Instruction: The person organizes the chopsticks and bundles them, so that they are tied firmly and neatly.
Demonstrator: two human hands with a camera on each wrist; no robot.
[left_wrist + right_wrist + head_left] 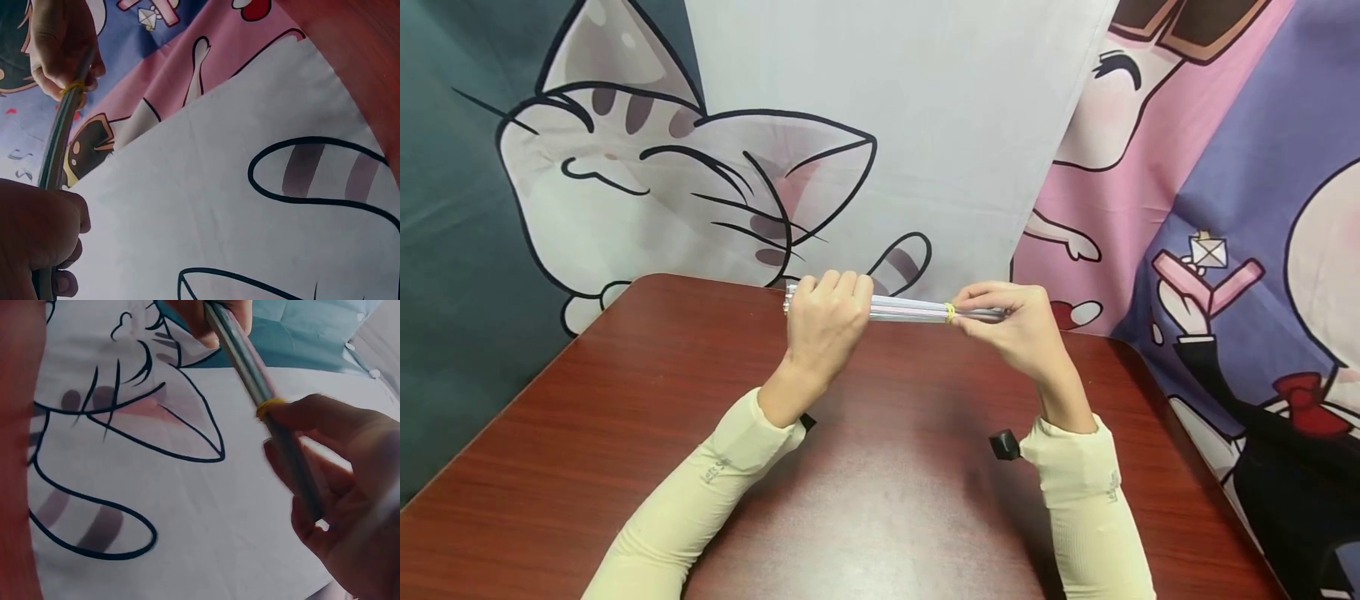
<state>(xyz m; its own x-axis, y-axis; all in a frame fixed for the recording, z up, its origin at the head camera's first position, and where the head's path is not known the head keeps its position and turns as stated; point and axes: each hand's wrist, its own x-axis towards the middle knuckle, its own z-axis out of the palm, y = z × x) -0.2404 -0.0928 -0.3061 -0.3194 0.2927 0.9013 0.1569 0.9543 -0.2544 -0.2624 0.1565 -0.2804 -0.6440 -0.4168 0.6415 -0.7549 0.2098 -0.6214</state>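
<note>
Past our sleeves (pixel 658 517), left fingers (pixel 842 289) grip bundled sticks (pixel 910 311); right fingers (pixel 988 292) pinch them by the yellow band (pixel 951 313), already on; what's left is unclear.

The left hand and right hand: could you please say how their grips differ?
The left hand wraps its fingers round the bundle; the right hand pinches it between thumb and fingers. The left hand sits away from the yellow band; the right hand is right at it. Both hands hold the bundle.
</note>
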